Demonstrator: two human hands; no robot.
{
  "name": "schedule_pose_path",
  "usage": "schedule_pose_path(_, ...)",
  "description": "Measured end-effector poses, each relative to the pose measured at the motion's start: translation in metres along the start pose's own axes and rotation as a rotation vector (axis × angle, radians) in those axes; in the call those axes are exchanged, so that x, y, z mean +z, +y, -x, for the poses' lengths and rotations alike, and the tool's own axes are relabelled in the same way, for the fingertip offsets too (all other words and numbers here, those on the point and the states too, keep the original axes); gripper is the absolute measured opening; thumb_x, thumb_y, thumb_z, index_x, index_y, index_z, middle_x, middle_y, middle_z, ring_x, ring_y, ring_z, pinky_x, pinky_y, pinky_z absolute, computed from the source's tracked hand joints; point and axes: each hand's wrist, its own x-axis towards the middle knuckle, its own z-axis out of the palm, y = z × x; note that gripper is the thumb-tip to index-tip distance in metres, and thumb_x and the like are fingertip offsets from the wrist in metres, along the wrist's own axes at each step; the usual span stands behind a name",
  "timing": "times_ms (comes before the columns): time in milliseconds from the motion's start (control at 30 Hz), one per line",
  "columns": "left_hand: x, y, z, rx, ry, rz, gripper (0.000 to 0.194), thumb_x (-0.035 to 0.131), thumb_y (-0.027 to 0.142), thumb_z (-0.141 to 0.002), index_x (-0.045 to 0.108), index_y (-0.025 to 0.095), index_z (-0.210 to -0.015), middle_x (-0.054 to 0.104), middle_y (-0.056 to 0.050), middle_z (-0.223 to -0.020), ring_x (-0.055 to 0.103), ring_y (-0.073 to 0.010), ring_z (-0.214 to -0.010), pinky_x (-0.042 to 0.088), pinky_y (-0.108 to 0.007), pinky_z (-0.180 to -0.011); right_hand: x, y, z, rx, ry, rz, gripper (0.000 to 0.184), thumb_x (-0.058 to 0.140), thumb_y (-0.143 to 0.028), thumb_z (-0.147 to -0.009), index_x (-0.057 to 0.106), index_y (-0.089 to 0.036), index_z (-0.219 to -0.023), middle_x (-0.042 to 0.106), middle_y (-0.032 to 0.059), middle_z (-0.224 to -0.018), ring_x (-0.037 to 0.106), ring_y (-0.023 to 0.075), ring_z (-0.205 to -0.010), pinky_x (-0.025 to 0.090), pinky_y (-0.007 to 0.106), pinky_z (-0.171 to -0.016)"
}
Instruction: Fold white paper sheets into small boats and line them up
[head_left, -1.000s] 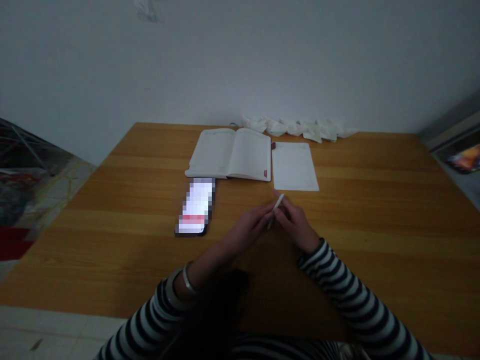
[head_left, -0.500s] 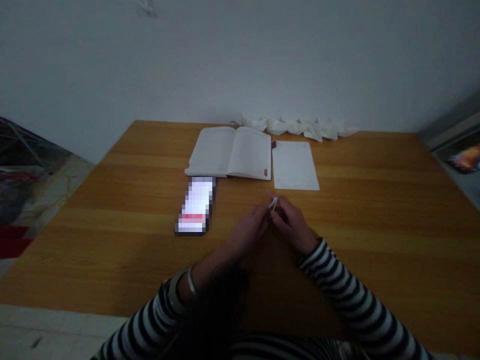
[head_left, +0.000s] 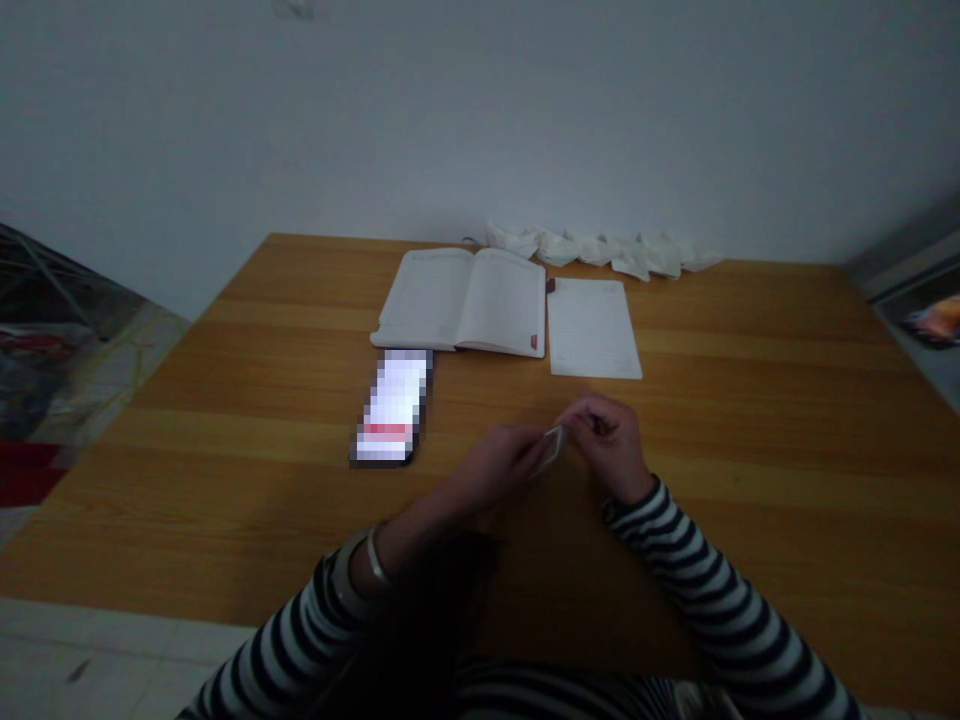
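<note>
A small folded piece of white paper (head_left: 555, 446) is held just above the table, in front of the loose sheet. My left hand (head_left: 501, 464) grips it from the left with fingers and thumb pressed together. At its upper right edge, my right hand (head_left: 609, 440) has thumb and forefinger pinched, with the other fingers curled. The finer folds are too small and dark to make out.
On the wooden table (head_left: 750, 420) lie an open notebook (head_left: 499, 305), a lined sheet (head_left: 595, 330) and a lit phone (head_left: 394, 408). A row of crumpled or folded white paper pieces (head_left: 600, 248) runs along the wall (head_left: 480, 120).
My right hand has moved slightly right and turned, its fingertips now at the paper's upper edge. The white paper has come a little lower and shows more of its face.
</note>
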Motion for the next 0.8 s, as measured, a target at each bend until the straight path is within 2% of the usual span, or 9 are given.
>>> schedule_pose_path(67,0.0,0.0,-0.001,-0.038,0.062,-0.011,0.042,0.039,0.036,-0.098,0.061,0.016,-0.069,0.051,0.003,-0.056,0.045,-0.0119,-0.052,0.031,-0.024,-0.05,0.006,0.001,0.001,0.019,0.019,-0.029,0.016,0.061,-0.031,-0.089,0.073,-0.021,-0.09,0.06,0.0004,-0.071,0.052,0.0139,-0.062,0.043,0.026,-0.057)
schedule_pose_path(167,-0.003,-0.002,0.001,-0.102,0.203,-0.097,0.04,0.041,0.037,-0.097,0.065,0.015,-0.073,0.057,0.0,-0.06,0.049,-0.013,-0.054,0.034,-0.024,-0.053,0.014,-0.001,0.003,0.068,-0.049,-0.017,0.049,0.062,-0.037,-0.088,0.055,-0.022,-0.134,0.064,0.0051,-0.091,0.058,0.0176,-0.073,0.05,0.03,-0.066)
schedule_pose_path(233,-0.004,-0.003,0.004,-0.115,0.262,-0.151,0.033,0.044,0.033,-0.096,0.07,0.015,-0.086,0.063,-0.002,-0.065,0.053,-0.0144,-0.056,0.036,-0.025,-0.055,0.019,-0.005,0.005,0.078,-0.125,0.095,0.065,0.068,-0.037,-0.082,0.048,-0.02,-0.142,0.065,0.008,-0.1,0.059,0.0196,-0.077,0.052,0.035,-0.071)
schedule_pose_path(333,-0.003,-0.005,0.005,-0.094,0.307,-0.103,0.033,0.046,0.028,-0.095,0.067,0.017,-0.118,0.071,-0.006,-0.081,0.061,-0.018,-0.066,0.042,-0.027,-0.062,0.022,-0.009,0.008,0.103,-0.17,0.208,0.056,0.061,-0.028,-0.087,0.051,-0.02,-0.141,0.07,0.0093,-0.102,0.063,0.0214,-0.079,0.053,0.04,-0.078)
schedule_pose_path(400,-0.001,-0.006,0.003,-0.071,0.325,0.051,0.039,0.046,0.025,-0.093,0.063,0.019,-0.128,0.073,-0.007,-0.09,0.064,-0.0191,-0.073,0.046,-0.029,-0.068,0.022,-0.005,0.01,0.12,-0.115,0.137,0.049,0.051,-0.023,-0.091,0.053,-0.023,-0.14,0.072,0.0088,-0.107,0.067,0.0214,-0.084,0.054,0.041,-0.081)
schedule_pose_path(500,0.001,-0.007,0.0,-0.086,0.335,0.404,0.039,0.048,0.023,-0.09,0.067,0.016,-0.123,0.073,-0.006,-0.083,0.065,-0.0182,-0.07,0.05,-0.03,-0.069,0.02,0.006,0.009,0.164,0.009,-0.076,0.036,0.052,-0.023,-0.09,0.069,-0.025,-0.122,0.073,0.0062,-0.114,0.069,0.0217,-0.096,0.055,0.04,-0.085)
schedule_pose_path(600,-0.001,-0.006,-0.003,-0.133,0.338,0.676,0.033,0.054,0.026,-0.088,0.074,0.013,-0.111,0.074,-0.007,-0.077,0.066,-0.018,-0.068,0.052,-0.031,-0.071,0.018,0.01,0.006,0.203,0.059,-0.2,0.023,0.058,-0.025,-0.086,0.078,-0.023,-0.099,0.077,0.0053,-0.103,0.07,0.0221,-0.096,0.056,0.038,-0.084)
schedule_pose_path(700,-0.004,-0.004,-0.003,-0.146,0.356,0.709,0.027,0.061,0.031,-0.087,0.078,0.015,-0.099,0.076,-0.008,-0.085,0.068,-0.0194,-0.077,0.053,-0.031,-0.076,0.018,0.004,0.004,0.206,0.066,-0.213,0.019,0.062,-0.03,-0.085,0.078,-0.022,-0.092,0.078,0.0058,-0.098,0.071,0.0221,-0.091,0.057,0.037,-0.081)
schedule_pose_path(800,-0.002,-0.003,-0.004,-0.139,0.401,0.646,0.02,0.069,0.033,-0.084,0.076,0.015,-0.09,0.076,-0.008,-0.087,0.068,-0.0179,-0.078,0.052,-0.029,-0.075,0.023,-0.004,0.005,0.214,0.148,-0.187,0.014,0.072,-0.032,-0.079,0.078,-0.021,-0.086,0.078,0.0058,-0.088,0.072,0.0213,-0.081,0.058,0.036,-0.078)
